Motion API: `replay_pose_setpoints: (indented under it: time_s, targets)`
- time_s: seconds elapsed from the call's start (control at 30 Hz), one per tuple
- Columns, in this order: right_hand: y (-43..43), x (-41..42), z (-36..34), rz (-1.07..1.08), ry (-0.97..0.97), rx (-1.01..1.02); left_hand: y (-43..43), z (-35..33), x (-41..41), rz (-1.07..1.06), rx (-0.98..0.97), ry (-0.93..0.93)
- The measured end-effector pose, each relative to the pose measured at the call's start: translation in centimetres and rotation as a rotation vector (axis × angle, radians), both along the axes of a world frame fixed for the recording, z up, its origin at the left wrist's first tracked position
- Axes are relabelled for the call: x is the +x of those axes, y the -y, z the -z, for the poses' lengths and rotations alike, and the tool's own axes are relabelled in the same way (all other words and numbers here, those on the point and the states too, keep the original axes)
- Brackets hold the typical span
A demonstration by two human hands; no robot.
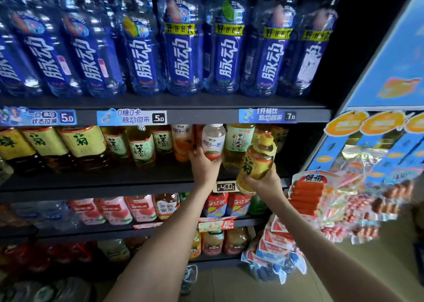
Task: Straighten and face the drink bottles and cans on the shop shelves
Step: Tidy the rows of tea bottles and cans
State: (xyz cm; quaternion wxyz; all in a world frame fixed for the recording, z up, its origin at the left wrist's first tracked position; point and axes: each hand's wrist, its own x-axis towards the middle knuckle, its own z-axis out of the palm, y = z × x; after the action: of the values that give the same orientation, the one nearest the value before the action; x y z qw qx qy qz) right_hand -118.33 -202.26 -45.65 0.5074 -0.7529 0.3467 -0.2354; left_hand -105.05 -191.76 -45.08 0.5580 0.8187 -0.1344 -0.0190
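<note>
your left hand (203,166) is wrapped around the low part of the pale peach bottle (213,141), which stands in the front row of the middle shelf (114,187), just beside the green-label tea bottle (238,141) on its right. your right hand (263,183) grips the yellow tea bottle (255,161) by its lower body and holds it tilted in the air, in front of the shelf edge and above the price tag (226,187). both bottles look full, so i judge them a little heavy for their size, and the thin plastic wall will give if you squeeze hard. the label film is smooth and can slip, so take the body at the label or below, not the cap. when you turn the peach bottle, keep it upright; its neighbours stand close and may tip.
</note>
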Motion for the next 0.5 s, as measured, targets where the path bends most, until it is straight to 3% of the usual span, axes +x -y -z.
replay_pose_setpoints:
  time_s: [0.33, 0.4, 0.5]
  targets:
    - [2.5, -0.6, 0.9, 0.026, 0.008, 0.006, 1.4, 0.4, 1.9, -0.041, 0.109, 0.114]
    - [2.8, -0.6, 0.6, 0.036, 0.024, 0.015, 1.6, 0.0, 1.7, -0.1, 0.145, 0.119]
    - [3.0, -0.8, 0.5, 0.027, 0.041, 0.04, 2.2, -0.4, -1.3, -0.26, 0.049, 0.139]
